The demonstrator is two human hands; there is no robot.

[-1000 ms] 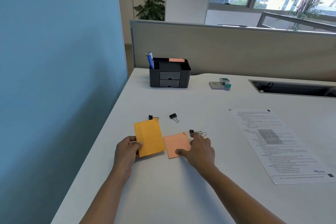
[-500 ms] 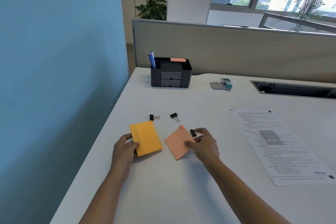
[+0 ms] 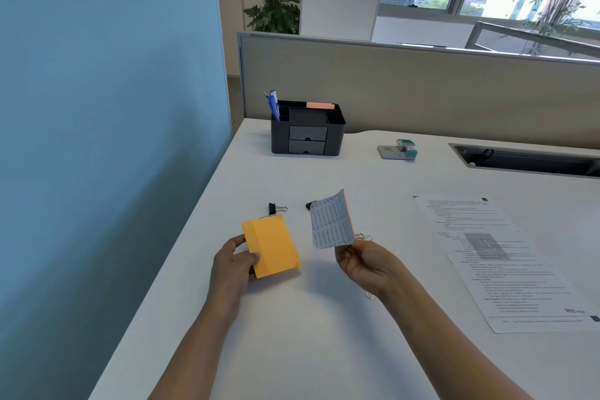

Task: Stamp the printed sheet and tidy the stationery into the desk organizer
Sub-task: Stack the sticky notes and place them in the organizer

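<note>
My left hand (image 3: 232,268) grips a yellow-orange sticky note pad (image 3: 271,245) by its left edge, just above the white desk (image 3: 292,351). My right hand (image 3: 367,265) holds a salmon sticky note pad (image 3: 331,222) upright, its grey printed backing facing me; a binder clip's wire loops (image 3: 363,236) show at my fingers. Two black binder clips (image 3: 276,207) (image 3: 310,204) lie beyond the pads. The printed sheet (image 3: 496,256) lies at right. The black desk organizer (image 3: 306,131) stands at the back, holding a blue pen (image 3: 273,104) and a salmon pad (image 3: 319,105). A teal stamp (image 3: 398,150) sits to its right.
A blue partition borders the desk's left edge and a beige divider (image 3: 422,88) runs along the back. A cable slot (image 3: 526,161) is sunk into the desk at back right. A paper clip (image 3: 369,295) lies under my right wrist.
My right hand lifted the salmon pad off the desk and turned it upright, backing toward me. My left hand raised the yellow pad slightly. The view shifted a little.
</note>
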